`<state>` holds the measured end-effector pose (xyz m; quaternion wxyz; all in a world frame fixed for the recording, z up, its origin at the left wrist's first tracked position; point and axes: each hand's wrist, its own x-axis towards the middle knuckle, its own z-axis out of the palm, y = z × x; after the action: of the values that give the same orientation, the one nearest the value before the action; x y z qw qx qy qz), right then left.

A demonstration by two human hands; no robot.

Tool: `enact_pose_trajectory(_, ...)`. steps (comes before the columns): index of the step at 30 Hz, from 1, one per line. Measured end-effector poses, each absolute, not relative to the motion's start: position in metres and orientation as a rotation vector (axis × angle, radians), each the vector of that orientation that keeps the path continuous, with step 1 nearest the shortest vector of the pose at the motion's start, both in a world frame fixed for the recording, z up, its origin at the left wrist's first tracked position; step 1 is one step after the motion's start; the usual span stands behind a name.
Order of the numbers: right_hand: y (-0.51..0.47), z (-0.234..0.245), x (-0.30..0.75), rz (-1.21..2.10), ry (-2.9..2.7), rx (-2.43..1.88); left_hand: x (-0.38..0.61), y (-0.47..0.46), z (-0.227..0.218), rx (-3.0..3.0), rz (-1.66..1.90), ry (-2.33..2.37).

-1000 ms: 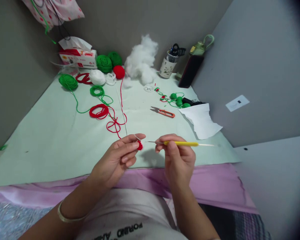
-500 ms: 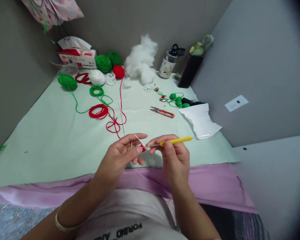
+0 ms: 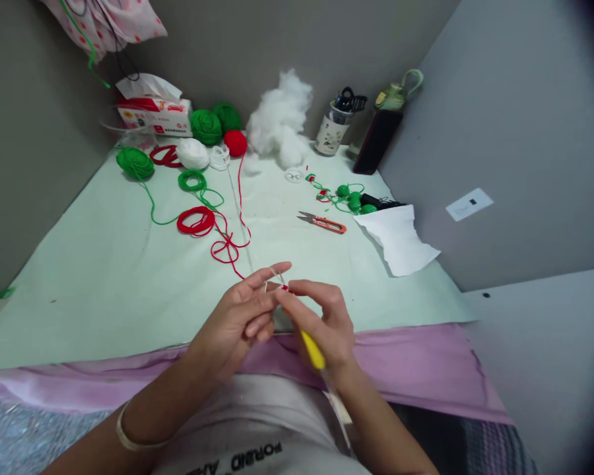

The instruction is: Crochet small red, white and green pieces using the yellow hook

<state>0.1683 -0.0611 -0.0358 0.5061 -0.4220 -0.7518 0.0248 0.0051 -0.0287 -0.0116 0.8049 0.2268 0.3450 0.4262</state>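
Note:
My left hand (image 3: 250, 307) pinches a tiny red and white crochet piece (image 3: 284, 287) between thumb and fingers, with white yarn stretched over its raised index finger. Against the same piece, the thumb and index fingertip of my right hand (image 3: 324, 316) press together. A yellow-handled crochet hook (image 3: 313, 349) rests inside my right hand, its handle pointing down toward my body. My fingers hide the hook's working end. A red strand and a white strand run from the hands back across the table.
Red yarn coil (image 3: 196, 221), green yarn coil (image 3: 192, 179) and white yarn ball (image 3: 193, 154) lie at left. Thread snips (image 3: 321, 222), small green crocheted balls (image 3: 355, 201) and torn white paper (image 3: 400, 241) are at right. White stuffing (image 3: 282, 119) sits at the back.
My right hand has moved left to the crochet piece and turned. The hook's handle has swung from pointing right to pointing down toward my body.

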Motion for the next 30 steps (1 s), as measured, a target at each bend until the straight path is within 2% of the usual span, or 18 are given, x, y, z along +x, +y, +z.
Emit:
enact_pose_trajectory(5, -0.055, -0.032, 0.163, 0.629, -1.279, -0.946, 0.003, -0.026, -0.008, 0.473, 0.904, 0.707)
enact_pose_trajectory(8, -0.051, -0.031, 0.16, 0.735, -1.249, -0.919, 0.006, -0.028, -0.01, 0.553, 0.911, 0.709)
enact_pose_trajectory(12, -0.055, -0.035, 0.159, 0.51, -1.459, -0.957, 0.009, -0.028, -0.015, 0.623, 0.975, 0.769)
enact_pose_trajectory(16, -0.06, -0.041, 0.165, 0.071, -1.805, -1.003, 0.008, -0.026, -0.018, 0.553, 1.003, 0.777)
enact_pose_trajectory(18, -0.06, -0.042, 0.168, 0.023, -1.816, -1.005, 0.006, -0.024, -0.018, 0.479, 0.931, 0.746)
enact_pose_trajectory(25, -0.052, -0.033, 0.164, 0.823, -1.143, -0.921, 0.004, -0.026, -0.014, 0.432, 0.958, 0.754)
enact_pose_trajectory(30, -0.049, -0.036, 0.159, 0.886, -1.137, -0.924, 0.01, -0.029, -0.017, 0.574, 0.981, 0.755)
